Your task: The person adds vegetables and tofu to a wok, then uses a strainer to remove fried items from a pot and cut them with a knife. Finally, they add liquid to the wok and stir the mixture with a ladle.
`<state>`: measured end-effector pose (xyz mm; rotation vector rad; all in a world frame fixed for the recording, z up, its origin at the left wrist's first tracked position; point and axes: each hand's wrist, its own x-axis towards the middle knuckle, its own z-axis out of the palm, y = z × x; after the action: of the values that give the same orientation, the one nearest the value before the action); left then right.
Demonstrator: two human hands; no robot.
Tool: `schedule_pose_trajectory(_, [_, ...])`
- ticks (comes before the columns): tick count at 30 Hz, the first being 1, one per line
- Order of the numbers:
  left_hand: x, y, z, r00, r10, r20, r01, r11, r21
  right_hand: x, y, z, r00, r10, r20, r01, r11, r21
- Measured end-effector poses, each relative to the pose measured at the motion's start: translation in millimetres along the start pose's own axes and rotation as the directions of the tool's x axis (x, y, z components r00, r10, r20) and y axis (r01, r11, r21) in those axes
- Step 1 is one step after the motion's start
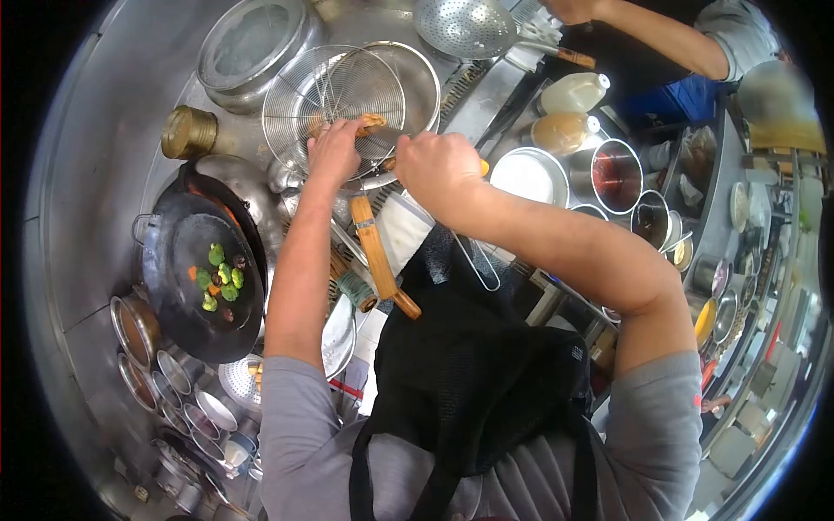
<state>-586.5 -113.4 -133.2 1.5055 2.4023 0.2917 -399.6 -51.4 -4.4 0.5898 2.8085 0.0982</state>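
Handling the strainer: a person's left hand (334, 154) reaches onto a round wire strainer (334, 74), fingertips at a browned piece of food (373, 120); whether they grip it cannot be told.
Right hand: the right hand (439, 169) is beside the strainer's edge, knuckles up, its fingers largely hidden; whether it holds anything cannot be told.
Browned food: it lies on the strainer mesh, between the two hands and just beyond them.
Metal bowl: a wide bowl (427, 80) shows beneath and beside the strainer.
Wooden handle: a banded handle (373, 252) slants toward the person's black apron (469, 373), near a white cloth (404, 230).
Dark wok: broccoli (230, 276) and orange pieces sit in a wok (174, 278) left of the person.
Far side of the metal table (234, 130): a large round pot (248, 56), a gold-coloured tin (188, 132) and a perforated ladle (465, 26).
Right side: two plastic bottles (575, 92) lie near a pot of red contents (617, 178) and a vessel of white contents (528, 178).
Co-worker: another person's bare arm (669, 35) extends in at upper right.
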Motion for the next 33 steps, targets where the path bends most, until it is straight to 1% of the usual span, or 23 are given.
schedule_pose_trajectory(1, [-2.1,-0.8,0.7,0.999,0.009,-0.039,-0.009,1.000,0.003,2.4,1.9,-7.8,0.999,0.013,0.042,-0.017,0.997,0.079])
schedule_pose_trajectory(2, [-4.4,-1.5,2.4,0.999,0.002,-0.041,-0.002,1.000,0.007,4.7,4.9,-16.1,0.999,0.006,0.038,-0.010,0.997,0.081])
schedule_pose_trajectory(4, [-8.8,-1.6,6.3,0.990,0.027,-0.137,-0.022,0.999,0.032,8.8,12.6,-31.1,0.984,-0.073,0.162,0.065,0.996,0.056])
schedule_pose_trajectory(5, [-10.5,-2.0,8.0,0.990,0.021,-0.139,-0.016,0.999,0.035,11.8,15.8,-30.8,0.984,-0.079,0.159,0.071,0.996,0.057])
schedule_pose_trajectory(7, [-14.1,-1.9,9.4,0.988,0.007,-0.155,-0.003,1.000,0.027,17.5,21.3,-35.0,0.992,-0.084,0.100,0.076,0.994,0.080])
schedule_pose_trajectory(8, [-15.7,-1.7,10.2,0.985,0.009,-0.173,-0.006,1.000,0.020,20.5,24.7,-38.9,0.986,-0.068,0.151,0.051,0.992,0.115])
schedule_pose_trajectory(9, [-16.3,-2.1,10.8,0.984,-0.001,-0.177,0.005,1.000,0.021,23.8,26.5,-42.4,0.986,-0.078,0.147,0.062,0.992,0.113])
schedule_pose_trajectory(11, [-16.2,-3.1,11.5,0.981,0.007,-0.193,-0.001,1.000,0.029,30.8,30.2,-47.7,0.968,-0.021,0.252,-0.008,0.994,0.112])
schedule_pose_trajectory(13, [-17.7,-3.1,11.3,0.978,0.006,-0.210,0.000,1.000,0.029,34.9,35.3,-54.2,0.967,-0.035,0.253,0.002,0.992,0.130])
schedule_pose_trajectory(16, [-16.2,-3.6,11.1,0.982,0.008,-0.186,0.000,0.999,0.040,42.5,43.5,-58.2,0.952,-0.057,0.299,0.027,0.994,0.103])
schedule_pose_trajectory(17, [-16.2,-3.5,10.5,0.982,0.003,-0.189,0.004,0.999,0.040,44.1,46.4,-56.7,0.953,-0.061,0.297,0.032,0.994,0.101])
schedule_pose_trajectory(19, [-15.6,-3.6,9.3,0.987,0.000,-0.164,0.008,0.999,0.046,46.3,49.3,-54.6,0.972,-0.050,0.229,0.015,0.988,0.153])
schedule_pose_trajectory(20, [-15.4,-3.3,8.9,0.986,-0.002,-0.165,0.010,0.999,0.047,48.1,50.0,-54.5,0.973,-0.052,0.227,0.017,0.988,0.153])
schedule_pose_trajectory(22, [-15.0,-2.3,7.4,0.990,-0.020,-0.140,0.026,0.999,0.045,49.8,50.6,-60.2,0.948,-0.024,0.316,-0.017,0.992,0.127])
schedule_pose_trajectory(26, [-14.5,-0.1,4.3,0.992,-0.031,-0.119,0.036,0.999,0.037,49.4,52.7,-54.9,0.958,-0.025,0.287,-0.008,0.993,0.114])
schedule_pose_trajectory(29, [-13.1,0.5,4.4,0.992,-0.041,-0.118,0.045,0.998,0.035,42.3,49.4,-60.1,0.961,-0.038,0.275,0.019,0.997,0.069])
schedule_pose_trajectory(31, [-13.9,0.9,3.6,0.993,-0.026,-0.117,0.032,0.998,0.045,34.3,45.9,-65.8,0.974,-0.064,0.219,0.063,0.998,0.013])
schedule_pose_trajectory(33, [-15.2,-0.6,8.2,0.992,-0.031,-0.123,0.036,0.999,0.033,26.6,45.8,-74.2,0.977,-0.071,0.201,0.074,0.997,-0.007])
